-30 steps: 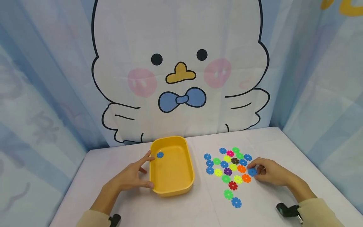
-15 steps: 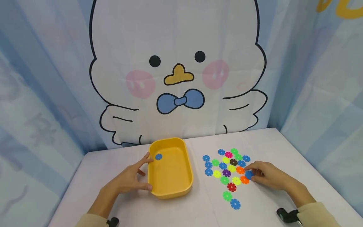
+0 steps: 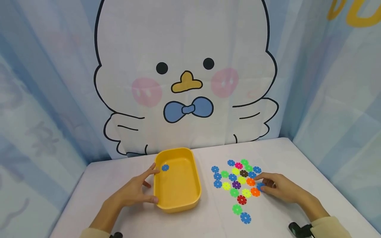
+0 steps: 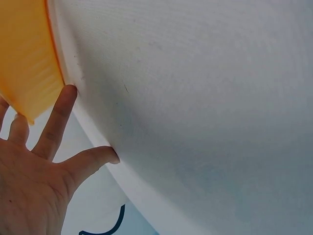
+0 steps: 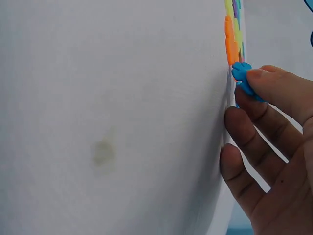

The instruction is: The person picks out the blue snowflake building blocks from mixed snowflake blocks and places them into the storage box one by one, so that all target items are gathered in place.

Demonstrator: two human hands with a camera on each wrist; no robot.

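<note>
My left hand (image 3: 135, 190) lies against the left side of a yellow plastic tray (image 3: 198, 195), its forefinger at the rim and its thumb near the lower corner. Those fingers are spread and fairly straight, also in the left wrist view. One blue notched disc (image 3: 165, 168) lies in the tray's upper left part. With thumb and fingers, my right hand (image 3: 281, 186) pinches another blue notched disc (image 5: 240, 71) at the right edge of a loose group of colourful notched discs. An orange disc (image 3: 255, 192) lies just left of the pinched one.
Several discs, among them a purple disc (image 3: 236, 184) and a red disc (image 3: 242, 200), lie flat on the white tablecloth (image 3: 205, 228) right of the tray. A curtain with a cartoon bird (image 3: 187, 132) hangs behind the table's far edge.
My right hand, with the blue disc pinched, has shifted slightly left toward the orange discs. The left hand stays at the tray. The head view has tilted up a little.
</note>
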